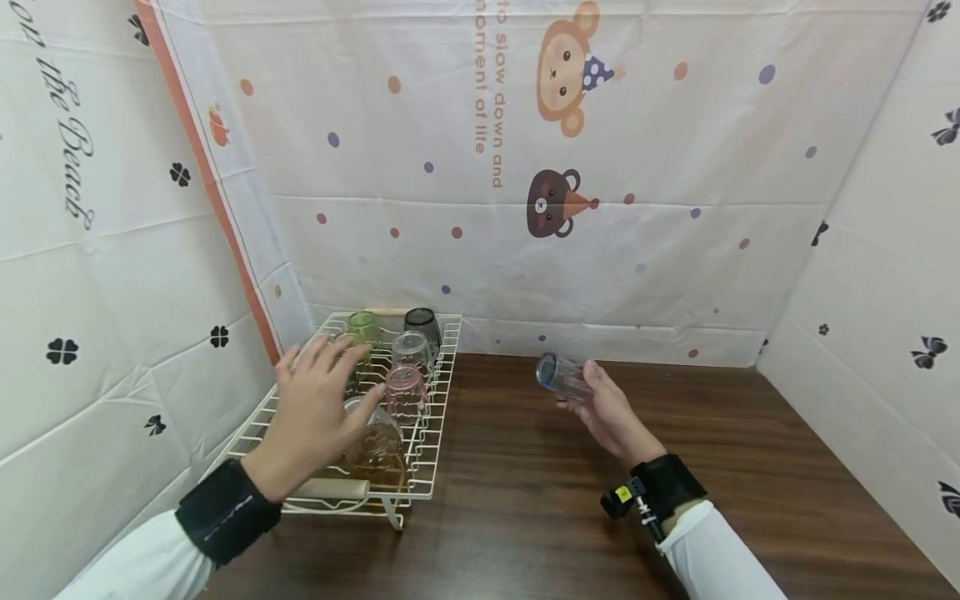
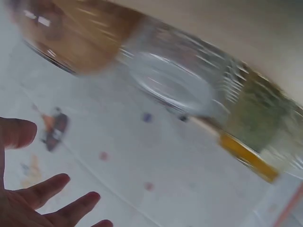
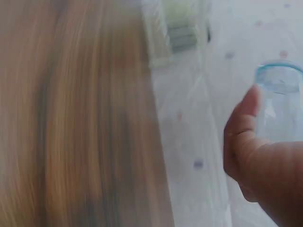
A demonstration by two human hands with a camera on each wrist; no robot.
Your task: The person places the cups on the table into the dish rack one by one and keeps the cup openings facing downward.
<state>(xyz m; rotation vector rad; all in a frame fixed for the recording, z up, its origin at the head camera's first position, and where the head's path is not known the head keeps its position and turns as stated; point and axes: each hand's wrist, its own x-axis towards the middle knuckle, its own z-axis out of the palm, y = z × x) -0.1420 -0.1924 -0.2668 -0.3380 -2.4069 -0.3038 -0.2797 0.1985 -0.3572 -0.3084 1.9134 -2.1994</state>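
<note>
Cartoon-print sheets wall in a dark wood table point(image 1: 570, 500) w/ a white wire rack point(image 1: 438, 408) at its left. Rack holds approx. five glasses: green, dark, clear, pink, amber. Judging by that, most are racked; one left. Right hand point(image 1: 611, 412) grips a blue-tinted glass point(image 1: 561, 377) sideways above the table, fingers curled round it. Left hand point(image 1: 315, 417) hovers over the rack, fingers spread, holding nothing.

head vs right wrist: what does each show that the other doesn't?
Only head: the left hand spread open over the glasses in the white wire rack, and an amber glass and a pink glass inside it.
Only right wrist: a close look at the thumb against the glass rim.
Both: the right hand holding a clear bluish glass, and the brown table.
</note>
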